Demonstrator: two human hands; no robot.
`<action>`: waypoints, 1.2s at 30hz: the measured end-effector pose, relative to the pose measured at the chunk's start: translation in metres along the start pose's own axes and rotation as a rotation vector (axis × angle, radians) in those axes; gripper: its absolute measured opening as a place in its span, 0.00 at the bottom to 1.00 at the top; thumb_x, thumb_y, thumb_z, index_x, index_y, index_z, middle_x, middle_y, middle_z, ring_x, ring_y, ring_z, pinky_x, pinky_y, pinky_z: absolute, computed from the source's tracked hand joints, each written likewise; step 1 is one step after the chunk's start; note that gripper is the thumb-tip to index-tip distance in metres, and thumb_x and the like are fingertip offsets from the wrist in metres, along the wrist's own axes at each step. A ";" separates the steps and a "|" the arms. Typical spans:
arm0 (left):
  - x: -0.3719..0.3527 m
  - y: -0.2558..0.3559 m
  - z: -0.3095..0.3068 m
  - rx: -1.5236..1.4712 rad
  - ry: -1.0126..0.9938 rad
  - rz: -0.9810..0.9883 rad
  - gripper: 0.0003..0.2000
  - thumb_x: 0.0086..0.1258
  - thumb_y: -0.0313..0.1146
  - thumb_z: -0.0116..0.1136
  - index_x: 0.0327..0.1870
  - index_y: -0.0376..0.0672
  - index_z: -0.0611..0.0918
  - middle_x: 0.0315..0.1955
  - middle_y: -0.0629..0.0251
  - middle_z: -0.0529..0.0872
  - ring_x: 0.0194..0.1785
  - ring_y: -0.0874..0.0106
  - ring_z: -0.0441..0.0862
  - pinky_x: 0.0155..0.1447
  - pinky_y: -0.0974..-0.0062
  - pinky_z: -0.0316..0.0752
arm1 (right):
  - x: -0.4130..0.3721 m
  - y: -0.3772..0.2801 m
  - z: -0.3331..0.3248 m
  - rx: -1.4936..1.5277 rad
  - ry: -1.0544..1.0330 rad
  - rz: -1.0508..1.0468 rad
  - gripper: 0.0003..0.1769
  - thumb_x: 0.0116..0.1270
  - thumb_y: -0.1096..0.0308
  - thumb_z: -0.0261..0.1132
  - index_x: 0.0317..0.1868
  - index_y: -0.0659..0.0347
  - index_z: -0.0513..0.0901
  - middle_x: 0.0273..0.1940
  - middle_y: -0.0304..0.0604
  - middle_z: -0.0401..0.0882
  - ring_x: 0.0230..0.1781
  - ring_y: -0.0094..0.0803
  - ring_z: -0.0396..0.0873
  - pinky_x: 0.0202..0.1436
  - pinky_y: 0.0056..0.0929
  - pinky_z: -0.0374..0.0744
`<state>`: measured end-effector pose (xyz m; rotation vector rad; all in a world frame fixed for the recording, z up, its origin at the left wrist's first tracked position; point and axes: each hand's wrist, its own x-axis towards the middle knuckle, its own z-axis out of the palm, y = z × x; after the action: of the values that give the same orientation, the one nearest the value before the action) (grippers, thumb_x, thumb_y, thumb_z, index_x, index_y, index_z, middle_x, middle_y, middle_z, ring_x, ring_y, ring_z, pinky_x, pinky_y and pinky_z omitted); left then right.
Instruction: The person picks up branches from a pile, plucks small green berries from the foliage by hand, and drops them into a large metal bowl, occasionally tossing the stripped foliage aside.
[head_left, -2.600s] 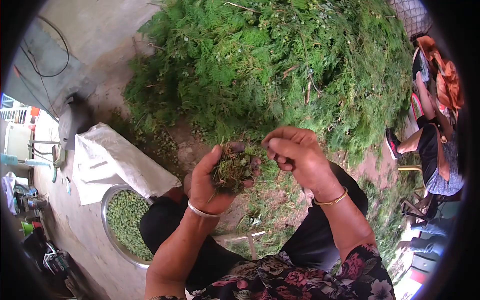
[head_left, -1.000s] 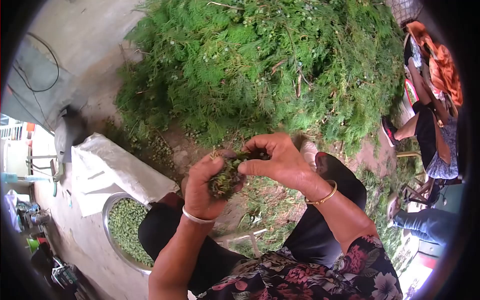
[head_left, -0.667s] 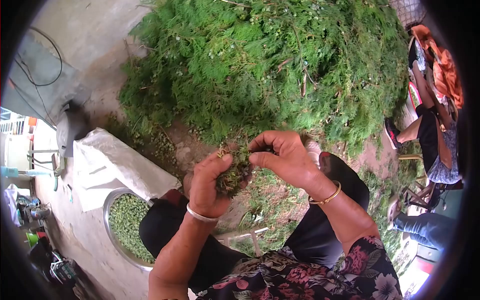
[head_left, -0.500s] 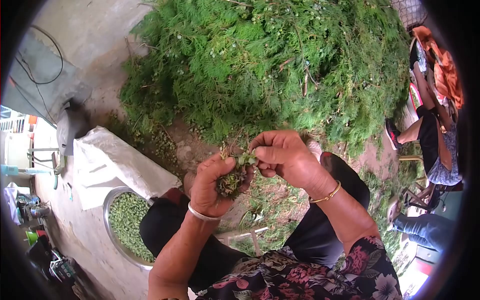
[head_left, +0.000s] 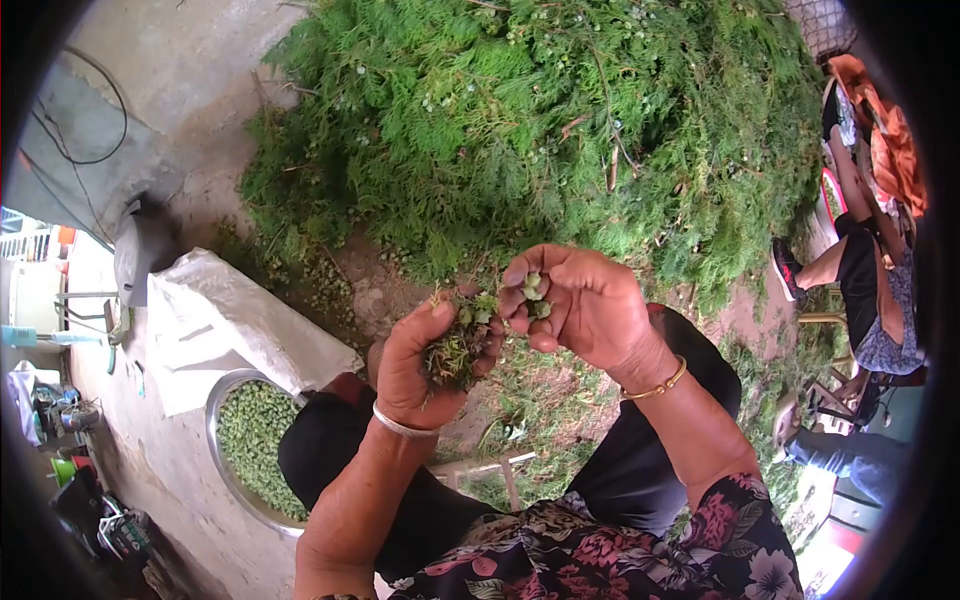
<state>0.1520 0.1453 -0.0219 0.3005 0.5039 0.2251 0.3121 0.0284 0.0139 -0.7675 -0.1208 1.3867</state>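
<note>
My left hand (head_left: pixel 412 365) is wrapped round a clump of small green and brown sprigs (head_left: pixel 458 345), with the thumb along its top. Close on its right, my right hand (head_left: pixel 585 305) is turned partly palm up, its fingers curled round a few pale green seed cones (head_left: pixel 536 296). The fingertips of both hands are almost together. Beyond them lies a large heap of green conifer branches (head_left: pixel 540 130). A round metal bowl (head_left: pixel 213 420) to the left of my knee holds many green cones (head_left: pixel 262 445).
A white sack (head_left: pixel 235 320) lies beside the bowl. Cables (head_left: pixel 95 160) and a grey object (head_left: pixel 135 255) are at the left. At the right edge sit other people, one with a black shoe (head_left: pixel 786 270). Scattered clippings lie on the floor near my feet.
My right hand has opened its pinch at the clump and turned its palm up, showing green cones in its fingers. My left hand still holds the clump, slightly tilted.
</note>
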 end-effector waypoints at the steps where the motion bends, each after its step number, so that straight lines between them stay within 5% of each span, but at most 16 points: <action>1: 0.001 0.000 -0.002 0.011 -0.009 -0.004 0.18 0.65 0.37 0.54 0.52 0.37 0.74 0.37 0.53 0.83 0.36 0.65 0.81 0.35 0.71 0.75 | -0.001 -0.001 0.001 -0.005 0.030 0.012 0.09 0.61 0.72 0.60 0.40 0.69 0.78 0.31 0.42 0.79 0.25 0.21 0.74 0.22 0.19 0.70; 2: 0.001 0.000 -0.003 0.023 -0.019 -0.009 0.18 0.65 0.37 0.54 0.52 0.37 0.75 0.37 0.53 0.83 0.36 0.65 0.81 0.35 0.71 0.75 | 0.001 0.002 -0.001 -0.004 0.030 0.013 0.09 0.61 0.72 0.60 0.40 0.69 0.78 0.31 0.42 0.79 0.25 0.21 0.74 0.22 0.19 0.70; 4: 0.000 0.000 0.000 0.024 -0.015 -0.010 0.18 0.65 0.37 0.54 0.52 0.36 0.75 0.37 0.54 0.83 0.36 0.65 0.81 0.34 0.71 0.75 | 0.004 0.010 -0.007 -0.599 0.194 -0.073 0.09 0.61 0.70 0.62 0.39 0.65 0.82 0.27 0.35 0.79 0.21 0.16 0.71 0.20 0.16 0.67; 14: 0.002 -0.002 0.006 0.242 0.018 0.017 0.21 0.62 0.37 0.55 0.54 0.33 0.75 0.35 0.55 0.83 0.34 0.66 0.82 0.32 0.72 0.77 | 0.004 0.016 -0.005 -0.646 0.202 -0.082 0.09 0.60 0.66 0.67 0.36 0.64 0.86 0.20 0.30 0.76 0.18 0.12 0.66 0.19 0.16 0.64; 24: -0.002 -0.002 0.015 0.394 0.109 0.089 0.21 0.63 0.34 0.53 0.55 0.30 0.73 0.35 0.57 0.83 0.33 0.68 0.82 0.32 0.72 0.77 | 0.002 0.013 0.000 -0.917 0.161 -0.174 0.07 0.59 0.72 0.67 0.34 0.68 0.85 0.22 0.33 0.79 0.25 0.13 0.71 0.28 0.18 0.71; 27: -0.002 -0.001 0.014 0.234 0.041 0.055 0.16 0.64 0.24 0.50 0.52 0.28 0.76 0.36 0.56 0.84 0.37 0.70 0.83 0.44 0.74 0.80 | 0.001 0.013 0.001 -0.936 0.161 -0.218 0.06 0.58 0.74 0.66 0.35 0.68 0.84 0.24 0.34 0.80 0.27 0.14 0.72 0.31 0.19 0.73; 30: 0.000 -0.002 0.011 0.228 0.058 0.035 0.15 0.65 0.24 0.50 0.51 0.30 0.76 0.35 0.58 0.84 0.36 0.71 0.83 0.40 0.74 0.80 | 0.001 0.012 0.001 -0.920 0.185 -0.242 0.06 0.57 0.76 0.64 0.35 0.68 0.83 0.26 0.35 0.81 0.28 0.15 0.73 0.33 0.20 0.74; 32: 0.001 -0.002 0.008 0.334 0.054 0.036 0.17 0.64 0.33 0.52 0.50 0.31 0.74 0.34 0.57 0.82 0.32 0.69 0.80 0.29 0.75 0.75 | 0.000 0.012 0.000 -0.900 0.183 -0.249 0.07 0.57 0.76 0.63 0.36 0.68 0.83 0.27 0.35 0.81 0.29 0.16 0.74 0.34 0.20 0.75; 36: 0.001 -0.003 0.009 0.320 0.066 0.022 0.13 0.64 0.30 0.52 0.46 0.31 0.76 0.33 0.57 0.82 0.30 0.70 0.80 0.27 0.75 0.75 | 0.001 0.014 0.000 -0.892 0.206 -0.195 0.08 0.56 0.76 0.62 0.36 0.69 0.82 0.28 0.37 0.81 0.31 0.18 0.76 0.35 0.21 0.76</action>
<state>0.1575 0.1411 -0.0155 0.6124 0.6023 0.1760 0.3012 0.0291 0.0057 -1.5808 -0.6629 1.0280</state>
